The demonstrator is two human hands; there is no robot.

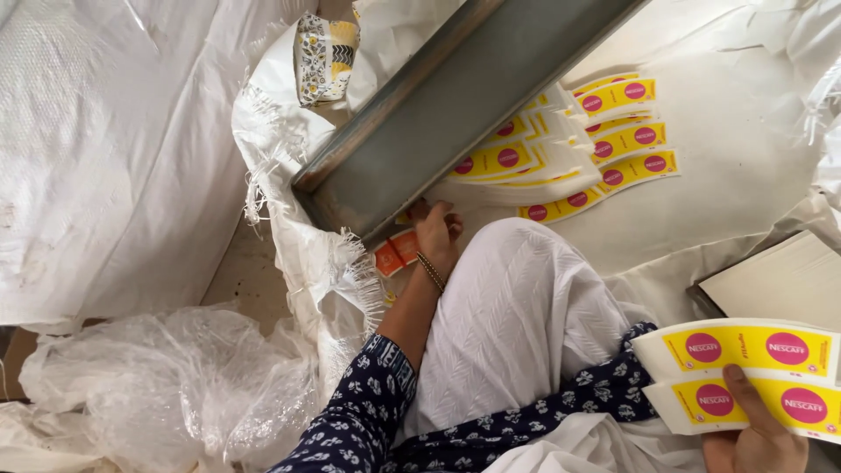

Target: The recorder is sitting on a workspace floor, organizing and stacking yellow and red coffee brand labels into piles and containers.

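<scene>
1. ok so the held stack of yellow cutouts sits way down at about 4 o'clock in the view, two fanned curved paper blanks with pink round spots, white edges showing
2. right hand is right under that stack at 5 o'clock, thumb pressed across the lower blank, fingers curled up behind it, so it's closed on the stack
3. left hand is out near the middle, reaching to 12 o'clock from the knee, fingers bent down on the sheet by an orange cutout. Can't tell if it's actually pinching anything
4. pile of yellow cutouts is spread on the white sheet at 1 o'clock from the left hand, well apart from the held stack
5. grey metal channel runs diagonally over that pile, its low end just beside the left hand
6. clear crumpled plastic lies at 8 o'clock
</scene>
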